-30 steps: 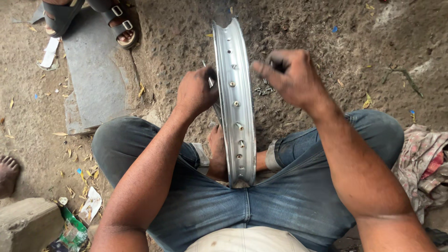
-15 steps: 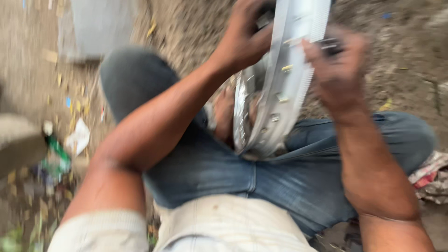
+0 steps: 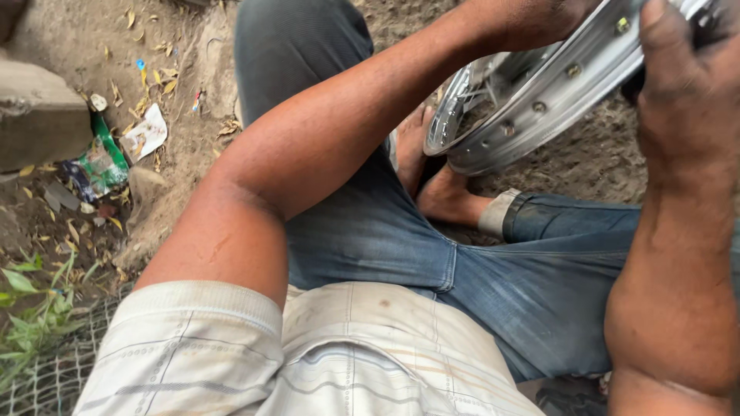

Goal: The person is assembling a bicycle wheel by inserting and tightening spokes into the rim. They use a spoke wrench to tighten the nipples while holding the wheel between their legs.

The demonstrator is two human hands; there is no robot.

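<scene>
A shiny metal wheel rim (image 3: 539, 92) with a row of spoke holes and nipples sits tilted at the upper right, its lower curve just above the person's bare feet (image 3: 439, 185), which rest on the dirt between the spread knees in blue jeans (image 3: 401, 231). The right hand (image 3: 686, 85) is wrapped over the rim's outer edge from the right, its fingers curled shut on it; something dark shows under the palm, too hidden to make out. The left hand (image 3: 539, 19) reaches the rim at the top edge of the view; only the wrist and the base of the hand show, so its grip cannot be told.

At the left, on the ground, lies a crumpled green wrapper (image 3: 104, 162) beside a grey stone block (image 3: 42, 115), with a torn white scrap of paper (image 3: 146, 132) just to its right and a small blue-and-red bit of litter farther up.

Compared with a second ago, the rim no longer stands upright between the knees: it has swung over to the right and the view has dropped and turned left, so the grey slab and the sandalled feet of another person are out of sight.

The ground (image 3: 593, 154) is bare packed earth strewn with dry yellow leaves; green weeds (image 3: 31, 308) and wire mesh (image 3: 54, 370) fill the lower left corner.
</scene>
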